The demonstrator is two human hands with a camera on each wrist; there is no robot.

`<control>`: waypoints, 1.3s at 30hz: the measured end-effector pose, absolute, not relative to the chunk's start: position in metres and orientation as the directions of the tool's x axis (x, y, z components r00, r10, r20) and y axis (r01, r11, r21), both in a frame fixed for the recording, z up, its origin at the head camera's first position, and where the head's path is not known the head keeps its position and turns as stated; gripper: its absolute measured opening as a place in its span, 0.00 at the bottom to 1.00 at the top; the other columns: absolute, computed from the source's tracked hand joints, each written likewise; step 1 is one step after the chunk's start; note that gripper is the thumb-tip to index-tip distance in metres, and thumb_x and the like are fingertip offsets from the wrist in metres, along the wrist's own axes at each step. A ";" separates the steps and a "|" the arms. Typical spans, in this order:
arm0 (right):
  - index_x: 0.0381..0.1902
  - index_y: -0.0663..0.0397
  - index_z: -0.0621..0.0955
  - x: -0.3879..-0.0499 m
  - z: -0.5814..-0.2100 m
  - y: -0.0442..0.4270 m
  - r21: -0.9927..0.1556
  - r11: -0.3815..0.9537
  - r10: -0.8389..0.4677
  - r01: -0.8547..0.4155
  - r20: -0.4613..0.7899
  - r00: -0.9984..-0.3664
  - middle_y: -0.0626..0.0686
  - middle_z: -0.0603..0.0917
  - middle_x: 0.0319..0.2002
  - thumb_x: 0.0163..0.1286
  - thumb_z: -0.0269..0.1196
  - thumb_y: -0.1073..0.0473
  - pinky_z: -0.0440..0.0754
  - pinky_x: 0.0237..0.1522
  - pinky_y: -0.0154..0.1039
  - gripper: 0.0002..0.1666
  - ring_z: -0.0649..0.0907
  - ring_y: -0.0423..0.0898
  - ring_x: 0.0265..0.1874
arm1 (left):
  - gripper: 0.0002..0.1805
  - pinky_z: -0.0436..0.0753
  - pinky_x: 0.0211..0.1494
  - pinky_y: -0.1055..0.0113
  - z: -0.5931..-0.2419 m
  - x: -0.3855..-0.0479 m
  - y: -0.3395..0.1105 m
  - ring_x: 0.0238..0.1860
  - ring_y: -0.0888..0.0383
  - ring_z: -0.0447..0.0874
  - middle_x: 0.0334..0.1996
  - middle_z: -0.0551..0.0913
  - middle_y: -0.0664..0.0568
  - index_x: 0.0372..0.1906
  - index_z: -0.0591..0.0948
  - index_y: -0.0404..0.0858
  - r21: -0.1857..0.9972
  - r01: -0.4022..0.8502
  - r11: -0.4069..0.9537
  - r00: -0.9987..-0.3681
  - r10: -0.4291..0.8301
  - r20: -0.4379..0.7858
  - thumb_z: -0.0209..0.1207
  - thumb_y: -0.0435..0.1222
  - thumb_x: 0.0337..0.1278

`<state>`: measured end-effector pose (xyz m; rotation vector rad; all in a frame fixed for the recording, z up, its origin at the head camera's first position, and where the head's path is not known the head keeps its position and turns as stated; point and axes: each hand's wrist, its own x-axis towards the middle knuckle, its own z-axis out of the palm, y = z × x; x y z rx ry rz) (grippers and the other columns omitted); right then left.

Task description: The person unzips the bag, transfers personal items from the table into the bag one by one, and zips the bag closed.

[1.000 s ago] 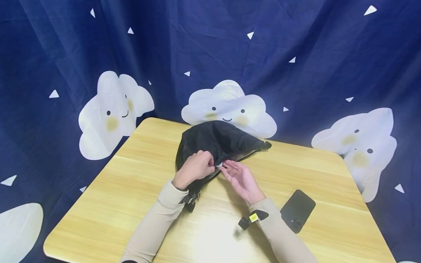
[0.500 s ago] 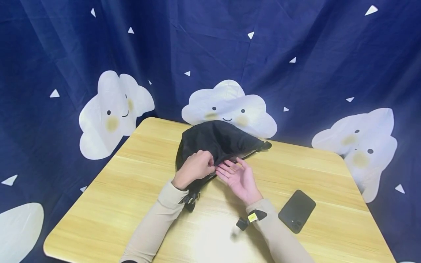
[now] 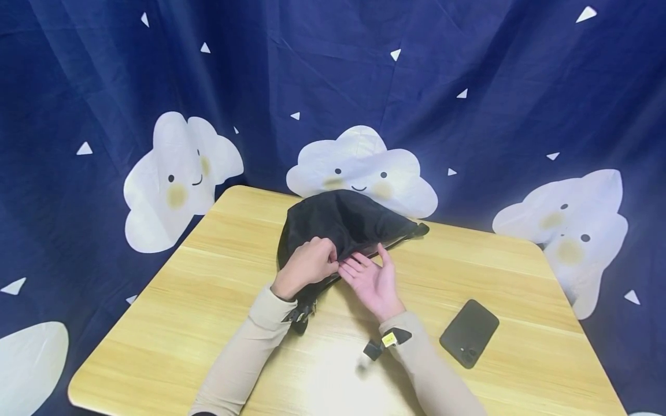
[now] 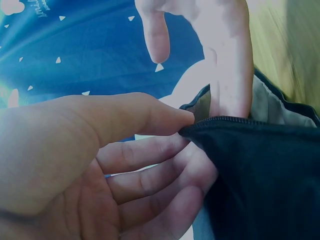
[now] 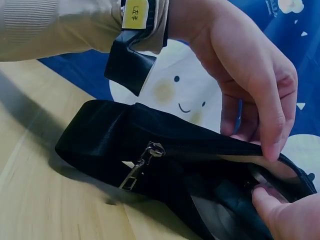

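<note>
A black fabric bag (image 3: 343, 216) lies on the table, its zip opening (image 4: 230, 120) facing the person and its pale lining showing. My left hand (image 3: 308, 267) pinches the zipped edge between thumb and curled fingers, holding the mouth apart. My right hand (image 3: 372, 284) is palm up with straight fingers, the fingertips hidden inside the mouth and the thumb standing away. In the right wrist view, the right hand (image 5: 295, 215) shows only partly, beside a small pale curved edge inside the bag that I cannot identify. A metal zip pull (image 5: 131, 181) hangs near the bag's strap end.
A black smartphone (image 3: 470, 333) lies on the wooden table (image 3: 208, 300) to the right of the right forearm. Behind the table hangs a dark blue curtain (image 3: 333, 69) with cloud prints. A black wrist strap with a yellow label (image 3: 389, 339) sits on the right sleeve.
A small white thing at the right fingertips a second ago is out of sight now. The right hand has spread its thumb away and shifted slightly left; the left hand stays put.
</note>
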<state>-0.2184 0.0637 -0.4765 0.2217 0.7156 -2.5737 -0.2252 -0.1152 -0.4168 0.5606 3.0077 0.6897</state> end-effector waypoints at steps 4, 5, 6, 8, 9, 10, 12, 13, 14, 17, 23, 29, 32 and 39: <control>0.80 0.63 0.28 -0.223 -0.478 0.058 -0.436 -0.773 -0.401 0.462 -0.229 -0.887 0.68 0.26 0.81 0.79 0.35 0.29 0.38 0.84 0.51 0.57 0.32 0.63 0.83 | 0.06 0.81 0.33 0.55 -0.417 -0.225 -0.115 0.28 0.53 0.84 0.25 0.84 0.55 0.24 0.84 0.45 0.427 0.340 0.838 -0.937 0.342 0.075 0.66 0.35 0.53; 0.81 0.64 0.29 -0.225 -0.478 0.057 -0.430 -0.777 -0.403 0.459 -0.221 -0.888 0.68 0.27 0.82 0.78 0.35 0.28 0.37 0.84 0.51 0.57 0.32 0.62 0.83 | 0.06 0.81 0.33 0.55 -0.417 -0.225 -0.115 0.28 0.53 0.84 0.24 0.84 0.55 0.24 0.84 0.45 0.430 0.340 0.836 -0.937 0.342 0.075 0.66 0.36 0.53; 0.81 0.64 0.29 -0.226 -0.478 0.056 -0.424 -0.782 -0.404 0.457 -0.214 -0.890 0.68 0.28 0.82 0.78 0.34 0.27 0.36 0.84 0.50 0.58 0.32 0.62 0.83 | 0.06 0.81 0.33 0.55 -0.416 -0.225 -0.115 0.28 0.53 0.83 0.24 0.84 0.55 0.24 0.84 0.45 0.434 0.340 0.834 -0.936 0.343 0.075 0.67 0.36 0.53; 0.81 0.64 0.32 -0.228 -0.478 0.054 -0.425 -0.783 -0.409 0.454 -0.198 -0.891 0.68 0.31 0.83 0.78 0.33 0.26 0.36 0.84 0.49 0.58 0.33 0.61 0.84 | 0.06 0.81 0.32 0.56 -0.416 -0.224 -0.115 0.28 0.54 0.83 0.24 0.83 0.55 0.23 0.84 0.45 0.437 0.340 0.833 -0.936 0.344 0.073 0.67 0.36 0.53; 0.82 0.65 0.33 -0.229 -0.478 0.053 -0.429 -0.782 -0.411 0.453 -0.192 -0.891 0.68 0.33 0.83 0.77 0.32 0.26 0.36 0.85 0.49 0.57 0.34 0.61 0.84 | 0.07 0.80 0.32 0.56 -0.416 -0.224 -0.115 0.27 0.54 0.83 0.23 0.83 0.56 0.23 0.84 0.45 0.438 0.340 0.832 -0.936 0.344 0.071 0.67 0.36 0.54; 0.82 0.65 0.35 -0.230 -0.478 0.053 -0.434 -0.778 -0.413 0.453 -0.190 -0.891 0.68 0.35 0.83 0.77 0.32 0.26 0.37 0.85 0.49 0.57 0.36 0.60 0.84 | 0.07 0.80 0.32 0.56 -0.416 -0.224 -0.116 0.27 0.54 0.83 0.23 0.83 0.56 0.23 0.84 0.45 0.439 0.339 0.832 -0.936 0.344 0.072 0.67 0.36 0.54; 0.82 0.65 0.37 -0.230 -0.479 0.052 -0.442 -0.772 -0.417 0.457 -0.189 -0.889 0.68 0.38 0.83 0.77 0.31 0.25 0.38 0.85 0.49 0.57 0.38 0.60 0.84 | 0.07 0.80 0.32 0.56 -0.416 -0.224 -0.116 0.27 0.54 0.82 0.23 0.83 0.56 0.23 0.84 0.46 0.437 0.339 0.833 -0.936 0.343 0.072 0.67 0.36 0.54; 0.82 0.65 0.37 -0.231 -0.479 0.052 -0.448 -0.768 -0.417 0.457 -0.192 -0.889 0.68 0.38 0.83 0.77 0.31 0.25 0.39 0.85 0.49 0.58 0.38 0.60 0.84 | 0.07 0.80 0.32 0.56 -0.416 -0.224 -0.116 0.27 0.53 0.83 0.23 0.83 0.55 0.23 0.84 0.46 0.436 0.339 0.834 -0.936 0.343 0.073 0.66 0.36 0.54; 0.82 0.66 0.37 -0.231 -0.480 0.052 -0.453 -0.765 -0.415 0.458 -0.197 -0.888 0.69 0.38 0.83 0.77 0.31 0.25 0.39 0.85 0.49 0.58 0.39 0.61 0.84 | 0.07 0.81 0.32 0.56 -0.416 -0.224 -0.116 0.28 0.53 0.83 0.24 0.83 0.55 0.23 0.84 0.46 0.436 0.339 0.834 -0.937 0.343 0.073 0.66 0.36 0.53; 0.81 0.66 0.34 -0.230 -0.483 0.053 -0.469 -0.750 -0.415 0.466 -0.215 -0.884 0.70 0.35 0.83 0.77 0.31 0.25 0.40 0.85 0.50 0.58 0.37 0.61 0.84 | 0.06 0.82 0.33 0.54 -0.416 -0.224 -0.116 0.28 0.52 0.84 0.24 0.84 0.55 0.23 0.84 0.45 0.434 0.340 0.834 -0.936 0.342 0.076 0.66 0.35 0.53; 0.80 0.68 0.31 -0.230 -0.486 0.055 -0.512 -0.723 -0.409 0.463 -0.222 -0.885 0.69 0.30 0.82 0.77 0.30 0.26 0.39 0.84 0.50 0.59 0.34 0.62 0.84 | 0.06 0.81 0.33 0.55 -0.418 -0.225 -0.117 0.28 0.52 0.83 0.24 0.83 0.55 0.23 0.84 0.45 0.437 0.344 0.831 -0.935 0.345 0.081 0.66 0.35 0.52; 0.81 0.68 0.34 -0.234 -0.484 0.053 -0.495 -0.743 -0.432 0.451 -0.161 -0.887 0.69 0.32 0.83 0.76 0.31 0.23 0.36 0.85 0.48 0.61 0.34 0.59 0.84 | 0.07 0.82 0.33 0.55 -0.419 -0.224 -0.117 0.27 0.53 0.83 0.24 0.84 0.55 0.22 0.84 0.45 0.442 0.346 0.828 -0.935 0.345 0.087 0.67 0.36 0.52; 0.81 0.69 0.36 -0.239 -0.483 0.051 -0.475 -0.761 -0.435 0.441 -0.131 -0.891 0.68 0.35 0.83 0.74 0.31 0.21 0.36 0.85 0.47 0.63 0.37 0.58 0.84 | 0.07 0.83 0.34 0.54 -0.419 -0.225 -0.117 0.28 0.52 0.84 0.24 0.85 0.55 0.22 0.84 0.45 0.439 0.351 0.827 -0.934 0.344 0.099 0.68 0.36 0.53; 0.82 0.65 0.45 -0.247 -0.485 0.048 -0.440 -0.779 -0.446 0.446 -0.112 -0.888 0.63 0.45 0.84 0.72 0.30 0.18 0.42 0.84 0.47 0.63 0.45 0.54 0.84 | 0.09 0.83 0.34 0.55 -0.417 -0.226 -0.117 0.27 0.54 0.83 0.23 0.85 0.56 0.20 0.84 0.46 0.443 0.361 0.820 -0.930 0.354 0.104 0.67 0.35 0.52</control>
